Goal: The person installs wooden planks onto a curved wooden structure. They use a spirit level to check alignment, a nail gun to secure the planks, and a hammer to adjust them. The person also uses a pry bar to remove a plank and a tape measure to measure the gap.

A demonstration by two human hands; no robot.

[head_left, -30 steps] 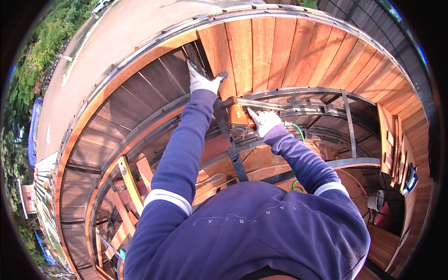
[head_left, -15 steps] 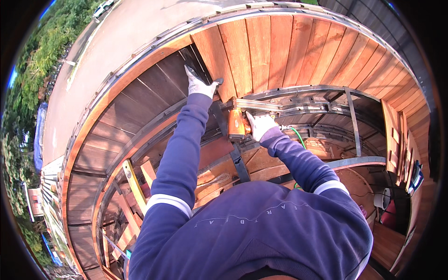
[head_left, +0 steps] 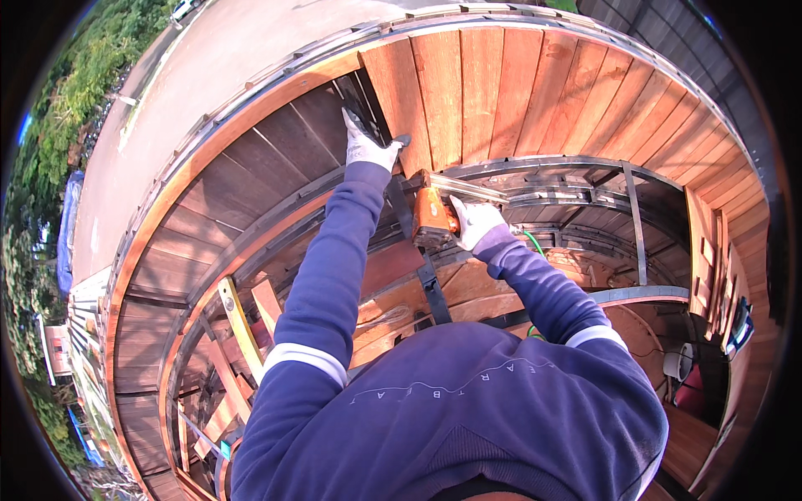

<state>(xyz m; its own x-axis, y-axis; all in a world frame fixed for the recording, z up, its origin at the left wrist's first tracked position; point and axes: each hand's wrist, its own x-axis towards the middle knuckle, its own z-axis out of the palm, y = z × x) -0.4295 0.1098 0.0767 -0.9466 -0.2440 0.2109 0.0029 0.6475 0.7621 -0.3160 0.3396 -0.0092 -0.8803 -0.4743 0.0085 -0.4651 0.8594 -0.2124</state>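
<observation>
My gloved right hand is closed round the handle of an orange nail gun. The tool's front end touches or nearly touches the inner end of the last reddish plank in the curved row; exact contact is hard to see. At this plank's left edge is my gloved left hand, dark at the fingertips. Its fingers stretch out over the dark gap, while the thumb points sideways to the plank. A green air hose runs behind my right wrist.
Dark boards show left of the planks, inside a curved wooden rim. Below me are metal framing, loose wood pieces and a yellow spirit level. A stack of offcuts stands at right. Paving lies beyond the rim.
The view has shifted slightly, so the planks and both hands appear a little further right. The nail gun looks a bit more tilted; my right hand keeps its hold.
</observation>
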